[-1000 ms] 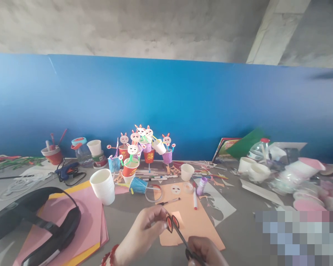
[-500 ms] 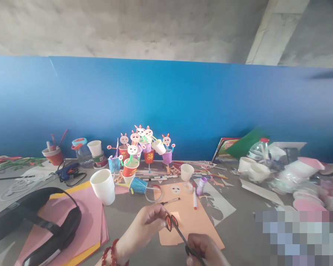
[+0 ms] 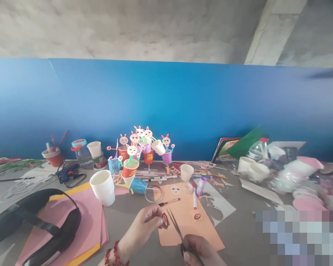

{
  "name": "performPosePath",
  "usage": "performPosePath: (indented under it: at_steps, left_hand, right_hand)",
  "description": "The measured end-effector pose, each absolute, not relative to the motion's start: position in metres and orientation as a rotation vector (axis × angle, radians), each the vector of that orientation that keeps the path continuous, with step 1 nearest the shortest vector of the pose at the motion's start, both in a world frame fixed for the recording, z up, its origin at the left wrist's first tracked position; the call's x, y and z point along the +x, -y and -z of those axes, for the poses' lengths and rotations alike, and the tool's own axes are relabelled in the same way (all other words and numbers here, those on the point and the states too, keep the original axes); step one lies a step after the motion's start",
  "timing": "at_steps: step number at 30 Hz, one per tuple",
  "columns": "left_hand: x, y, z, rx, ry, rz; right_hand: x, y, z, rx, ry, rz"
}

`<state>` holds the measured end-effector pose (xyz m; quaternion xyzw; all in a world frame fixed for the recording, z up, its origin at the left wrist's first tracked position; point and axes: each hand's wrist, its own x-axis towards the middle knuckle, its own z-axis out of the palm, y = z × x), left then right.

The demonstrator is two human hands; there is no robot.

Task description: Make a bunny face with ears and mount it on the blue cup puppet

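Between thumb and finger, my left hand (image 3: 148, 223) pinches a small oval paper cutout (image 3: 165, 220), red in the middle with a dark outline. My right hand (image 3: 198, 251) grips a pair of scissors (image 3: 177, 227), blades parted and pointing up and left, just right of that cutout. A second, similar oval cutout (image 3: 197, 216) lies on the orange paper (image 3: 188, 232) beneath. Also on this paper are a white paper face (image 3: 175, 190), a black pen (image 3: 170, 202), a red-capped marker (image 3: 194, 199) and a roll of tape (image 3: 188, 187).
Finished bunny-faced paper cups (image 3: 130, 168) crowd the back middle. A white cup stack (image 3: 102, 187) and a black strapped object (image 3: 52, 225) on pink sheets (image 3: 83, 221) are to the left. A glue stick (image 3: 201, 186), paper scraps (image 3: 216, 205) and bagged cups (image 3: 291, 175) lie rightward.
One oval cutout has come away and dropped onto the orange paper at the right. The other stays in my left hand, and the scissors have opened and shifted slightly left.
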<state>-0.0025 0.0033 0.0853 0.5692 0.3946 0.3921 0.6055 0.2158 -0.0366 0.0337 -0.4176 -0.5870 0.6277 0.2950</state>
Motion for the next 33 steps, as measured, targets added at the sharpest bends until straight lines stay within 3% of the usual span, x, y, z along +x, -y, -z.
performPosePath:
  at_steps: [9,23,33]
  left_hand:
    - [0.005,0.004,-0.096,1.296,-0.889,-0.859]
    - [0.01,0.012,-0.106,1.433,-0.988,-0.688]
    - [0.013,0.013,-0.088,1.4,-0.966,-0.944]
  right_hand:
    - [0.188,0.016,-0.084,-1.18,1.262,-1.45]
    - [0.179,0.008,-0.081,-1.039,1.305,-1.434]
    - [0.182,0.012,-0.073,-1.124,1.17,-1.337]
